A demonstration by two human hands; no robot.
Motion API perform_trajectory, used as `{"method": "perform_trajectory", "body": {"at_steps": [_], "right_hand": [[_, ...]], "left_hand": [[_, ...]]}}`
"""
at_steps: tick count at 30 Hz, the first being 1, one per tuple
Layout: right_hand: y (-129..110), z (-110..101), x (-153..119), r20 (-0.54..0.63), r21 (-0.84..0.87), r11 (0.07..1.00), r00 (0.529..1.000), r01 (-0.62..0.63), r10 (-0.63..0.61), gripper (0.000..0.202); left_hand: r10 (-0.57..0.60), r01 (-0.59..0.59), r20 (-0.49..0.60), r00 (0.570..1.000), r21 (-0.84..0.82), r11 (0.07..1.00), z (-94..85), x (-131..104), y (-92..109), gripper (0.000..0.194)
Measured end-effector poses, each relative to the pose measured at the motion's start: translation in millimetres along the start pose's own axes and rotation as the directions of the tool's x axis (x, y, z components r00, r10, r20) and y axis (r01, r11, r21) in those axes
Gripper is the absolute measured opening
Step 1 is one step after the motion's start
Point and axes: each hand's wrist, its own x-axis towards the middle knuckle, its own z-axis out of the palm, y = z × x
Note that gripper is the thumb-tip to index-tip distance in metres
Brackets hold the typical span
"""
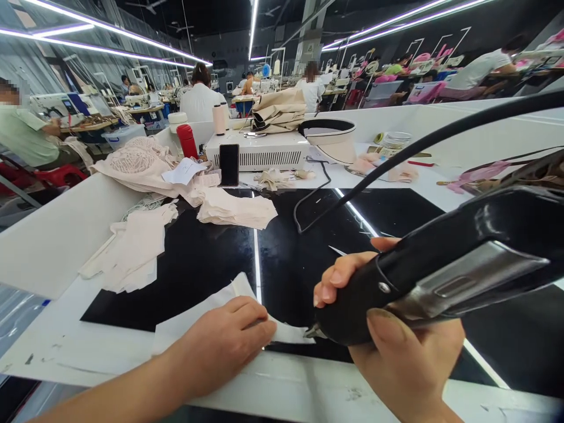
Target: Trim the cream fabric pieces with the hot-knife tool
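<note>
My right hand (408, 352) is wrapped around a bulky black handheld power tool (462, 247) with a grey metal lever and a cord. The tool's small metal tip points left and meets, or nearly meets, the right end of a white fabric piece (198, 317). Curled fingers of my left hand (233, 338) hold that piece down near the front edge of the black table surface (291, 258). Part of the fabric is hidden under this hand. Whether the tip presses into the cloth is too small to tell.
Stacked pale fabric pieces (238, 208) and more cut pieces (136, 247) lie left. Behind stand a phone (230, 164), a white vented box (259, 150), a red bottle (187, 141) and a visor (330, 141). A black cable (423, 141) arcs across the right. People work at sewing machines beyond.
</note>
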Motion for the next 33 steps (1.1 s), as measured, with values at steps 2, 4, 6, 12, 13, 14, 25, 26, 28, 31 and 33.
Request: {"method": "perform_trajectory", "body": {"at_steps": [2, 4, 6, 12, 13, 14, 25, 26, 28, 31, 33], "right_hand": [[0, 1, -1, -0.003, 0.007, 1.0, 1.0, 0.002, -0.002, 0.045], [1, 3, -1, -0.007, 0.02, 1.0, 1.0, -0.001, 0.002, 0.046], [3, 6, 1, -0.018, 0.047, 0.999, 1.0, -0.008, 0.009, 0.045], [9, 20, 4, -0.003, 0.112, 0.994, 1.0, 0.001, -0.001, 0.046], [10, 21, 4, 0.001, 0.109, 0.994, 1.0, -0.001, 0.001, 0.046], [10, 22, 4, 0.007, 0.103, 0.995, 1.0, -0.004, 0.003, 0.046], [13, 23, 6, 0.025, 0.107, 0.994, 1.0, -0.018, 0.015, 0.043], [14, 24, 6, 0.029, 0.105, 0.994, 0.999, -0.018, 0.015, 0.043], [16, 25, 6, 0.036, 0.087, 0.996, 0.999, -0.018, 0.015, 0.041], [18, 26, 6, 0.041, 0.062, 0.998, 0.999, -0.017, 0.015, 0.037], [18, 27, 7, 0.033, 0.066, 0.998, 0.999, -0.017, 0.015, 0.039]], "left_hand": [[-0.006, 0.006, 0.005, 1.0, 0.001, 1.0, -0.2, -2, 0, 0.019], [-0.008, 0.008, 0.012, 1.0, -0.002, 1.0, 0.5, -4, 1, 0.02], [-0.012, 0.012, 0.022, 1.0, -0.002, 1.0, 1.5, -5, 2, 0.02], [-0.015, 0.014, 0.017, 1.0, 0.006, 1.0, 3.4, -4, 8, 0.019], [-0.015, 0.015, 0.014, 1.0, 0.006, 1.0, 3.7, -3, 9, 0.019], [-0.014, 0.014, 0.01, 1.0, 0.005, 1.0, 4.0, -3, 11, 0.019], [-0.031, 0.031, -0.018, 0.999, 0.002, 1.0, 9.0, 1, 16, 0.019], [-0.035, 0.035, -0.016, 0.999, 0.003, 0.999, 9.3, 1, 16, 0.019], [-0.044, 0.044, -0.006, 0.999, 0.006, 0.999, 10.0, 0, 16, 0.018], [-0.053, 0.053, -0.004, 0.999, 0.006, 0.999, 10.6, 0, 16, 0.017], [-0.057, 0.057, -0.005, 0.998, 0.008, 0.998, 10.9, 0, 16, 0.016]]}}
